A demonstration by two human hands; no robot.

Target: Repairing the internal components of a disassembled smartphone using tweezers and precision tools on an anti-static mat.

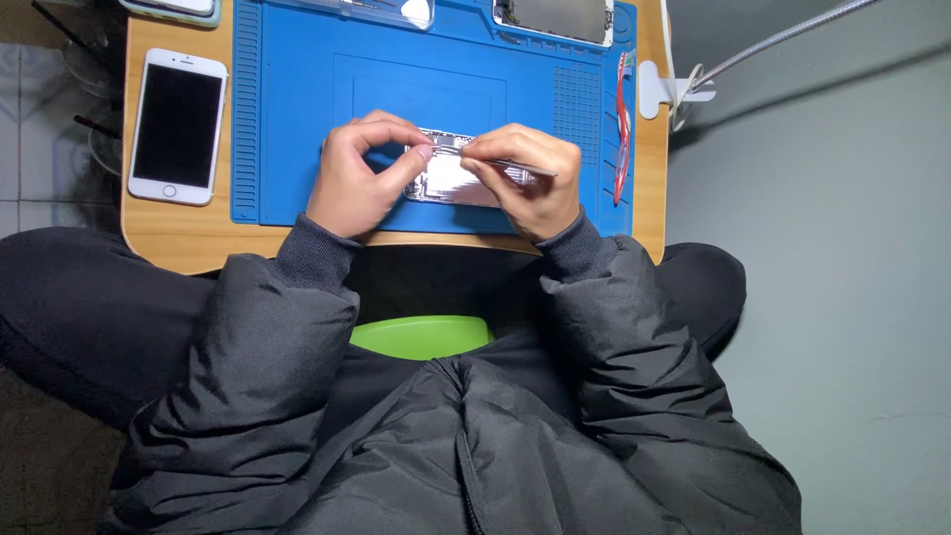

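An opened phone body [451,178], silvery inside, lies on a blue work mat [297,89]. My left hand [357,173] pinches its left upper edge with thumb and forefinger. My right hand [525,178] rests on its right side and holds thin metal tweezers [530,171], tip toward the phone's top. Both hands cover much of the phone.
A white phone [178,126] lies face up on the wooden table [183,238] left of the mat. A detached screen [555,18] sits at the mat's top right, a red-handled tool [623,124] along its right edge. A lamp clamp [664,89] grips the table's right side.
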